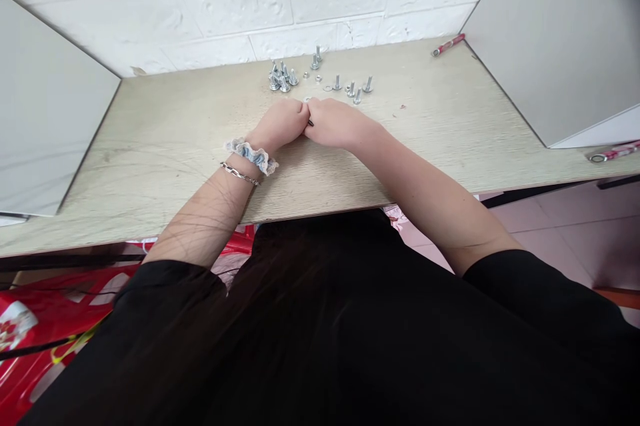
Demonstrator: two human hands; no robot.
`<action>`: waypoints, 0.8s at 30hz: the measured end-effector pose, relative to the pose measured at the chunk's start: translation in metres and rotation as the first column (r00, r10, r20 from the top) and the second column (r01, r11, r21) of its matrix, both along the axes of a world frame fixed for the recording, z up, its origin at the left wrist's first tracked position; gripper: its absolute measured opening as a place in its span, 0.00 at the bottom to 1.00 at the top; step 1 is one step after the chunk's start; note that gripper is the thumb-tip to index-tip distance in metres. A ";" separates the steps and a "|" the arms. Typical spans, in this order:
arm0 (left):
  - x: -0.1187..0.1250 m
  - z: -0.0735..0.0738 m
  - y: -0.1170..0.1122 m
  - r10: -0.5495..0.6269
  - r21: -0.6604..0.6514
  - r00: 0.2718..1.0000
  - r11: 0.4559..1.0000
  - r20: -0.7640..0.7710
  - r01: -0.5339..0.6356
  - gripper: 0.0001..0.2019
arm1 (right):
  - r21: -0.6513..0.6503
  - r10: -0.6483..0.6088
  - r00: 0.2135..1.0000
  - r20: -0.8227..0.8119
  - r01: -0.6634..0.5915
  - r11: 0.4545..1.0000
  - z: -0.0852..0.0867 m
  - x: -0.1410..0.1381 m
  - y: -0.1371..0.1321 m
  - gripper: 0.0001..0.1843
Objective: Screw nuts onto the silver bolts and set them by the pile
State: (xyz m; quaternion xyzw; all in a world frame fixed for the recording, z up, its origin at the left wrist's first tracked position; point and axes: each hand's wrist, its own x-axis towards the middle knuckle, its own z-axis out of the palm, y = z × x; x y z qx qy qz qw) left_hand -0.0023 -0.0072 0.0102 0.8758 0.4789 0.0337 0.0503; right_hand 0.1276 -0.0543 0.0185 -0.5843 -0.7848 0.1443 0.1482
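Observation:
My left hand (283, 123) and my right hand (335, 123) meet above the tabletop, fingers closed and pressed together. A small piece of shiny metal (307, 100) peeks out at the far side of the fingertips, too covered to name. Between the hands shows a small dark spot that I cannot identify. Just beyond my left hand stands a cluster of silver bolts (283, 77) with washers. Several more bolts (351, 89) stand upright past my right hand, near a loose flat washer (327, 88) and small nuts (319, 79).
A white brick-patterned wall (240, 6) closes off the back of the wooden table (165, 139). Pale panels (555, 46) stand on both sides. A red tube-like object (449, 45) lies at the back right, and a similar red object (615, 151) at the right edge.

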 end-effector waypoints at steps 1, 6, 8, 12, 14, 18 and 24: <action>0.001 0.001 -0.001 0.013 -0.010 1.000 1.000 -0.004 -0.013 0.20 | 0.000 0.002 1.000 0.002 -0.002 1.000 0.000 0.000 0.000 0.10; 0.003 0.007 -0.008 0.049 -0.043 0.998 0.998 -0.032 -0.051 0.22 | -0.020 -0.013 1.000 0.023 0.013 1.000 0.005 -0.001 -0.004 0.10; 0.003 0.008 -0.009 0.027 -0.021 0.999 0.999 -0.032 -0.028 0.22 | -0.031 -0.022 0.999 0.040 0.023 0.999 0.008 -0.002 -0.006 0.10; 0.002 0.006 -0.007 0.004 -0.001 1.000 1.000 -0.030 -0.004 0.22 | -0.050 -0.020 0.997 0.078 0.024 0.998 0.013 -0.003 -0.009 0.12; 0.002 0.006 -0.007 0.010 -0.012 1.000 1.000 -0.026 -0.011 0.22 | -0.061 -0.023 0.995 0.093 0.029 0.998 0.014 -0.004 -0.010 0.12; 0.002 0.006 -0.006 0.027 -0.019 0.999 0.999 -0.027 -0.028 0.23 | -0.069 -0.025 0.996 0.085 0.031 0.997 0.015 -0.004 -0.011 0.13; 0.001 0.003 -0.003 0.032 0.008 0.997 0.999 -0.075 -0.031 0.21 | -0.043 -0.029 0.999 0.045 0.031 0.999 0.010 -0.004 -0.008 0.12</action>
